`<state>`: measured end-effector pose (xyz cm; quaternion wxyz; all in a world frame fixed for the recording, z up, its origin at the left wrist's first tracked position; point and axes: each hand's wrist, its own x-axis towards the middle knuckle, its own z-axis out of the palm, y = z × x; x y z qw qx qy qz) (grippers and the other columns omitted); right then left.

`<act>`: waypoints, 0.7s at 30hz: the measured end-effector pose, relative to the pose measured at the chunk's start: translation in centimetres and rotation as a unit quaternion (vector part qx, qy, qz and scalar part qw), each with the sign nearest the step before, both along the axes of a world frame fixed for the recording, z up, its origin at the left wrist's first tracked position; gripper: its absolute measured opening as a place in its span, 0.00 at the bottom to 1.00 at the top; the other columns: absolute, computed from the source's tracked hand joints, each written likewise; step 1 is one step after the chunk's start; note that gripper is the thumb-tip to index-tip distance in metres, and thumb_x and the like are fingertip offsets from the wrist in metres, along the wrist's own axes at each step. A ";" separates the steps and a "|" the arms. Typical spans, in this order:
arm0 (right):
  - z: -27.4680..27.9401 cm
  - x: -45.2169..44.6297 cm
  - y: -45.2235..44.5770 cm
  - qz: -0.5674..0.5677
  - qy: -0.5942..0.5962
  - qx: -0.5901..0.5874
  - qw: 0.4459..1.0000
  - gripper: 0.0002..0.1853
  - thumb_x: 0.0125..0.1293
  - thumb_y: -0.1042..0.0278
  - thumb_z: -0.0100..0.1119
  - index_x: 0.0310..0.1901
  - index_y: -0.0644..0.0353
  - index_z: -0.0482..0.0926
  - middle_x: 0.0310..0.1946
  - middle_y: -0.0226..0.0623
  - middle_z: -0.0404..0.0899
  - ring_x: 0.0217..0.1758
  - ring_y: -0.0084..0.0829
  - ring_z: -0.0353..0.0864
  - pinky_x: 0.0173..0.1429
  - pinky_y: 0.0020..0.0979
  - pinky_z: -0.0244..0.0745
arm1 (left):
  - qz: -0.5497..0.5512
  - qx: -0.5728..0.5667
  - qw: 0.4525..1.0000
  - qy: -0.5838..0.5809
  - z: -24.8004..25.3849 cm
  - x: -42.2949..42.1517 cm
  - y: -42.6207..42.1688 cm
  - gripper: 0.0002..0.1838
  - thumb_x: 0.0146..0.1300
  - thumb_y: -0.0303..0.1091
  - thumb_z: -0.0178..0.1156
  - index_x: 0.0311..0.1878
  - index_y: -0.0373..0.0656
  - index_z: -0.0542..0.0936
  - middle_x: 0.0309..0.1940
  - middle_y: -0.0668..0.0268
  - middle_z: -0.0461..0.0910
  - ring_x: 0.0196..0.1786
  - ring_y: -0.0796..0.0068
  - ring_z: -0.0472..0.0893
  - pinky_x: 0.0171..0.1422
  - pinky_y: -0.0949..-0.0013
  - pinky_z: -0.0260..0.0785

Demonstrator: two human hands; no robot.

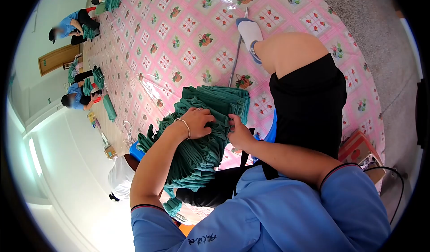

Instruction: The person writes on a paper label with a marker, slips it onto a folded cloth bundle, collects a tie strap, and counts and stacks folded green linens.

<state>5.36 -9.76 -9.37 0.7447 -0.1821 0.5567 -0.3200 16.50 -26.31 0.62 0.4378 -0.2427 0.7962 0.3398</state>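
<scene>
A thick stack of folded green cloths [192, 162] lies across my lap and beside my outstretched leg, its layers fanned out in many pleats. My left hand [198, 123], with a bracelet at the wrist, lies on top of the stack with its fingers curled into the folds. At the stack's right edge my right hand [240, 133] has its fingers bent, the tips touching the cloth's edge. The flat, neatly folded end of the stack is beyond both hands. Parts of the fingers are hidden in the folds.
A pink patterned sheet [188, 54] covers the surface around me. A thin metal rod [235, 61] lies near my foot [250, 33]. A cardboard box [358, 149] and a black cable [401, 184] are at right. Several co-workers in blue shirts sit at left with green cloths.
</scene>
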 end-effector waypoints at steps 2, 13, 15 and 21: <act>-0.9 0.6 0.2 0.015 0.018 -0.028 0.999 0.29 0.54 0.80 0.53 0.61 0.64 0.66 0.55 0.52 0.73 0.57 0.48 0.76 0.59 0.37 0.70 | 0.003 0.005 1.000 0.005 0.1 0.1 -0.1 0.20 0.55 0.41 0.56 0.51 0.50 0.80 0.46 0.61 0.76 0.55 0.60 0.76 0.65 0.56 0.60; 1.3 -0.6 -0.1 0.062 0.048 -0.152 0.985 0.29 0.51 0.81 0.55 0.58 0.60 0.69 0.57 0.50 0.66 0.65 0.48 0.66 0.67 0.39 0.64 | -0.039 -0.068 0.996 -0.035 -0.9 -0.2 1.2 0.21 0.56 0.42 0.56 0.54 0.53 0.79 0.50 0.62 0.76 0.59 0.62 0.72 0.63 0.58 0.60; 1.0 -0.4 -0.3 0.062 0.059 -0.161 0.983 0.29 0.50 0.82 0.54 0.58 0.61 0.68 0.58 0.51 0.65 0.66 0.48 0.64 0.68 0.39 0.64 | -0.049 -0.093 0.994 0.015 -1.5 0.1 1.3 0.22 0.55 0.42 0.56 0.54 0.54 0.78 0.51 0.64 0.75 0.60 0.62 0.70 0.63 0.56 0.59; 0.7 -0.3 -0.3 0.077 0.085 -0.185 0.976 0.28 0.50 0.81 0.53 0.57 0.63 0.66 0.56 0.54 0.68 0.63 0.51 0.67 0.66 0.39 0.65 | -0.053 -0.102 0.993 0.030 -2.1 0.6 1.2 0.19 0.55 0.44 0.55 0.50 0.53 0.79 0.51 0.67 0.76 0.63 0.64 0.68 0.64 0.52 0.55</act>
